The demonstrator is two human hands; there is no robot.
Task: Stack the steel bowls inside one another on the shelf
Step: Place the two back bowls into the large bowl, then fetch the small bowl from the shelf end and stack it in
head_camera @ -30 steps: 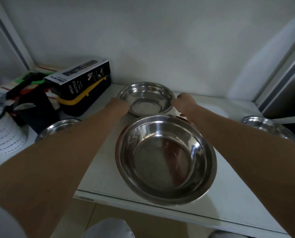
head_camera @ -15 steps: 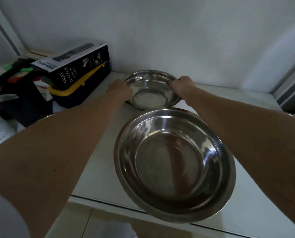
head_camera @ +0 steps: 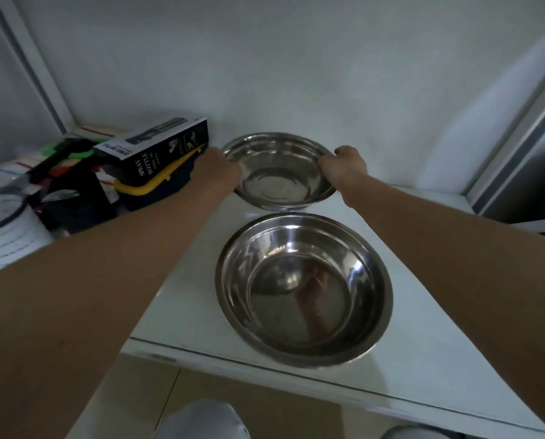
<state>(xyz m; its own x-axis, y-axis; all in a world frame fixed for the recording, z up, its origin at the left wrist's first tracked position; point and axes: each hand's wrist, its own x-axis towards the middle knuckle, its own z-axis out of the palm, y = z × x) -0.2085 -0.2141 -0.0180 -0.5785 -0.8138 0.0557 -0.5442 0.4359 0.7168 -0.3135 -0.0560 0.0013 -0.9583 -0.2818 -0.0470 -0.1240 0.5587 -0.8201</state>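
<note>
A small steel bowl (head_camera: 279, 171) sits at upper centre of the frame, tilted toward the camera and gripped on both sides of its rim. The left hand (head_camera: 218, 171) closes around the bowl's left edge, and the right hand (head_camera: 344, 167) closes around its right edge, both forearms reaching in from the lower corners of the frame. Whether the bowl's underside touches the surface below cannot be told.

Just below it in the frame, at centre, a larger steel bowl (head_camera: 302, 289) rests open side up on the white shelf (head_camera: 423, 359), near the shelf's front edge; its polished inside mirrors an arm. The two bowls lie close together, the small one's lower rim just above the large one's far rim in the picture.

At left of the small bowl, touching the back of the left hand, a black box lettered "SPRAY BOTTLE" (head_camera: 157, 156) lies on a dark case with a yellow handle (head_camera: 157, 185). Further left, a white container (head_camera: 5, 229) stands amid dark, cluttered items. A pale wall (head_camera: 296, 74) fills the upper frame.
</note>
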